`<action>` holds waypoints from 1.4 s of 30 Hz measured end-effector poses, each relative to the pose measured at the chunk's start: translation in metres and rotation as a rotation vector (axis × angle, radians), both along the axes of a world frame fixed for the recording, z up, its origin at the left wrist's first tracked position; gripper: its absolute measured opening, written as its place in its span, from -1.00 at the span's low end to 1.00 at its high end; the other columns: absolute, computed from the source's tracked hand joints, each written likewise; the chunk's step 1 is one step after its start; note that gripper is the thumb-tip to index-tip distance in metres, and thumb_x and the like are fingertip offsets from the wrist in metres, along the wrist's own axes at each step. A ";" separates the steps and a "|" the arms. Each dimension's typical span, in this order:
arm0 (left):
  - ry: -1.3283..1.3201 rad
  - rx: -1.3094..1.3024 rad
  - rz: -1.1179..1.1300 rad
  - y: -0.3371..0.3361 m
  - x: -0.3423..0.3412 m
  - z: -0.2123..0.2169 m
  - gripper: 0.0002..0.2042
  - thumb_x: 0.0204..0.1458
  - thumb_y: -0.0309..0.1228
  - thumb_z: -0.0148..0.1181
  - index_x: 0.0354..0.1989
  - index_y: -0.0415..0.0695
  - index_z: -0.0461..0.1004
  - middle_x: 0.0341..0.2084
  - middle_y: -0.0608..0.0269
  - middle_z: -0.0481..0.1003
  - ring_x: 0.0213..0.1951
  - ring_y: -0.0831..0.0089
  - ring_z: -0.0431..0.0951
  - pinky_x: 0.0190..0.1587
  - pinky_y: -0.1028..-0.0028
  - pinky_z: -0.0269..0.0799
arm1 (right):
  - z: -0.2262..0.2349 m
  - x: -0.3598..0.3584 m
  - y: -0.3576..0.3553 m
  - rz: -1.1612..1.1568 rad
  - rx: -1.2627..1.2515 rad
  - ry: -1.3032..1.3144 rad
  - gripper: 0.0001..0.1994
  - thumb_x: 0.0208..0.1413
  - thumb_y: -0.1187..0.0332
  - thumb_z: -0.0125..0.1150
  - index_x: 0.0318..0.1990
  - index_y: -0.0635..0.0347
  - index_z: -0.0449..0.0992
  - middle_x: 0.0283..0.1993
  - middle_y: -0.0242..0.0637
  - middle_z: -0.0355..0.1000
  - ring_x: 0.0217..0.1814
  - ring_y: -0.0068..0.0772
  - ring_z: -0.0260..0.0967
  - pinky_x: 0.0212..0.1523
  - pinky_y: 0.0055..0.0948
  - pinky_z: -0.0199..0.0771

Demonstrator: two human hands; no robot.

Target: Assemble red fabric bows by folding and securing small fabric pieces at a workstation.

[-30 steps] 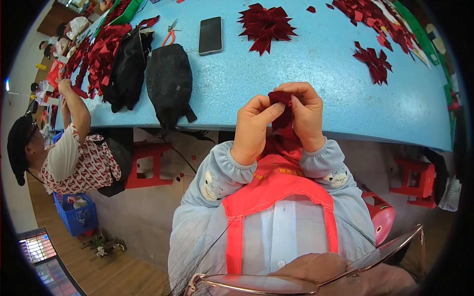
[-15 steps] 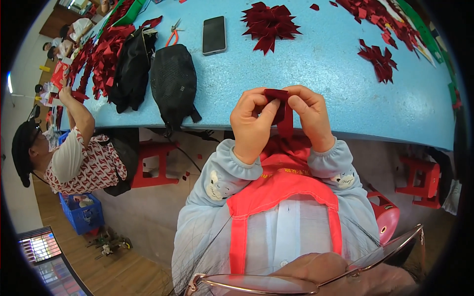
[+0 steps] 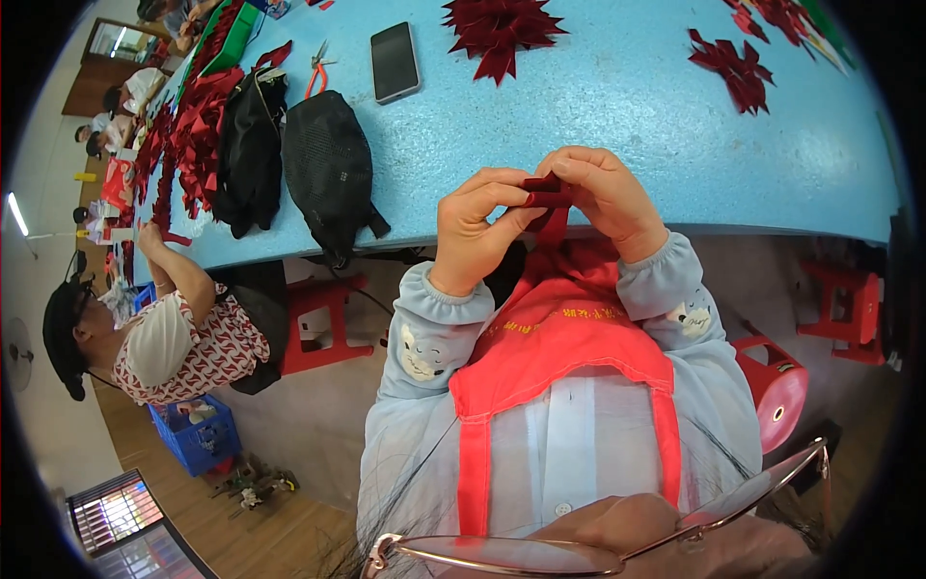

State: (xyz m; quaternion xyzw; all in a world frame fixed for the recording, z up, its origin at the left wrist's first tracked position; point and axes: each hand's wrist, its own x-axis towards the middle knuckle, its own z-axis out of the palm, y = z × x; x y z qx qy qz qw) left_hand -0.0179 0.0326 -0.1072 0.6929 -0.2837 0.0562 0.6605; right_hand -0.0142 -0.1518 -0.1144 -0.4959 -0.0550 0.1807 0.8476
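Observation:
A dark red velvet ribbon (image 3: pixel 551 201) is folded into a loop between my hands, just over the near edge of the table. My left hand (image 3: pixel 479 224) pinches the folded part between thumb and fingers. My right hand (image 3: pixel 606 198) is closed on the ribbon's other side, its thumb and forefinger together at the top. One end of the ribbon hangs below my fingers, in front of my red apron (image 3: pixel 569 328). Beyond my hands, on the blue table (image 3: pixel 579 106), lies a large dark red bow (image 3: pixel 503 34) with many pointed tails. A smaller bow (image 3: pixel 735 72) lies farther right.
Left of my hands are two black bags (image 3: pixel 330 164), a phone (image 3: pixel 395 63) and red-handled pliers (image 3: pixel 317 72). Red ribbon pieces (image 3: pixel 201 135) heap up by a green tray (image 3: pixel 230 43). A co-worker (image 3: pixel 183 328) sits at the left. Red stools (image 3: pixel 323 323) stand below the table.
My right hand has turned and its fingers have come up over the ribbon. The loop now lies more sideways. My view has shifted, and the co-worker's arm is lower.

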 end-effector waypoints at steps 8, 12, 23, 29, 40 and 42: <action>0.142 -0.138 0.125 -0.007 -0.004 -0.008 -0.88 -0.21 -0.69 0.22 -0.45 -0.26 0.49 -0.36 0.19 0.50 -0.32 0.43 0.48 -0.27 0.52 0.39 | 0.006 -0.016 0.014 -0.194 -0.200 -0.248 -0.92 0.10 0.48 0.05 -0.30 0.27 0.43 -0.35 -0.44 0.37 -0.27 -0.67 0.28 -0.24 -0.63 0.30; 0.198 -0.129 0.053 -0.007 -0.002 -0.008 -0.88 -0.19 -0.70 0.20 -0.45 -0.25 0.49 -0.36 0.18 0.49 -0.31 0.43 0.47 -0.23 0.50 0.38 | 0.003 -0.017 0.022 -0.343 -0.129 -0.302 -0.92 0.04 0.57 0.10 -0.29 0.26 0.42 -0.35 -0.46 0.35 -0.28 -0.69 0.26 -0.26 -0.65 0.30; 0.613 -0.419 -0.257 -0.002 0.002 -0.011 -0.89 -0.15 -0.71 0.16 -0.42 -0.29 0.49 -0.26 0.11 0.50 -0.22 0.41 0.47 -0.12 0.45 0.38 | 0.002 -0.017 0.010 -0.597 -0.739 -0.990 -0.72 -0.21 0.69 0.11 -0.26 0.24 0.46 -0.33 -0.29 0.35 -0.35 -0.40 0.32 -0.37 -0.52 0.32; 0.657 -0.469 -0.250 -0.001 0.002 -0.014 -0.89 -0.14 -0.71 0.15 -0.41 -0.29 0.49 -0.27 0.10 0.50 -0.23 0.40 0.48 -0.11 0.41 0.39 | -0.001 -0.014 0.005 -0.622 -0.906 -1.367 -0.53 -0.38 0.65 0.13 -0.14 0.21 0.48 -0.30 -0.26 0.34 -0.38 -0.29 0.30 -0.38 -0.41 0.32; 0.644 -0.495 -0.282 0.001 0.000 -0.006 -0.89 -0.14 -0.71 0.14 -0.45 -0.24 0.47 -0.28 0.10 0.48 -0.23 0.37 0.48 -0.12 0.41 0.39 | 0.014 -0.009 -0.004 -0.407 -0.883 -1.386 -0.66 -0.29 0.57 0.18 -0.21 0.22 0.50 -0.22 -0.26 0.38 -0.31 -0.27 0.33 -0.31 -0.38 0.33; 0.656 -0.501 -0.290 0.001 0.001 -0.012 -0.92 -0.13 -0.68 0.14 -0.45 -0.24 0.47 -0.29 0.11 0.48 -0.23 0.38 0.47 -0.13 0.41 0.40 | 0.015 -0.009 -0.005 -0.381 -0.876 -1.374 -0.66 -0.29 0.56 0.18 -0.22 0.23 0.50 -0.20 -0.25 0.38 -0.30 -0.27 0.33 -0.29 -0.38 0.34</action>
